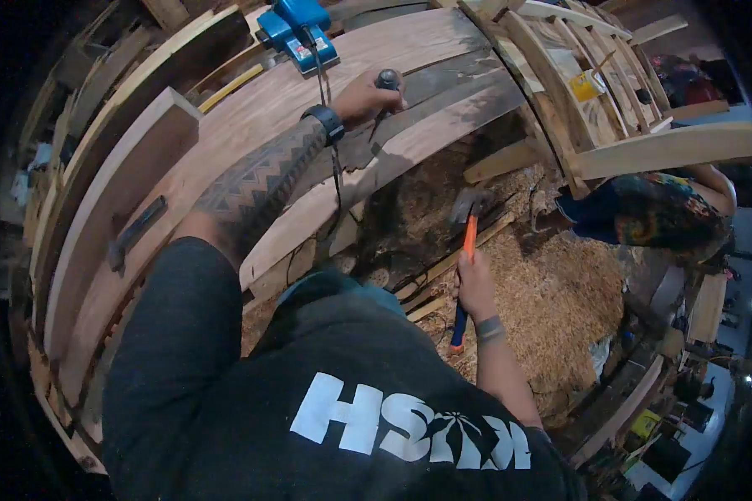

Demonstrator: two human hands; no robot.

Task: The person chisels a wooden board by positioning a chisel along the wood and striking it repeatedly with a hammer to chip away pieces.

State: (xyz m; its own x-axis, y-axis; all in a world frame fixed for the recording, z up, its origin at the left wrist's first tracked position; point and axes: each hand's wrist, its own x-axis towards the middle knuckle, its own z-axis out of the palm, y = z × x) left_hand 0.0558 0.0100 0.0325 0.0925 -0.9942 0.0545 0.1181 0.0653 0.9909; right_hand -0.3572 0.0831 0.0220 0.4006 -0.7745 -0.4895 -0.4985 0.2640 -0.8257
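My left hand (pixel 372 98) is closed round an upright chisel (pixel 387 80). Its rounded dark handle end shows above my fist, and its lower end stands at a rough, split part of a wide plank (pixel 430 104). In my right hand (pixel 476 288), held low over the shavings, is a hammer (pixel 470 234) with an orange and dark blue handle. The hammer's head is raised away from the chisel. A blue power planer (pixel 301 33) sits on the plank beyond my left hand, its cord trailing past my wrist.
A second hammer (pixel 134 234) lies on the boards to the left, beside a thick upright plank (pixel 117 221). Wood shavings (pixel 543 309) cover the floor. At the right are a slatted wooden frame (pixel 551 71), a yellow container (pixel 586 85) and another person (pixel 664 209) bending over.
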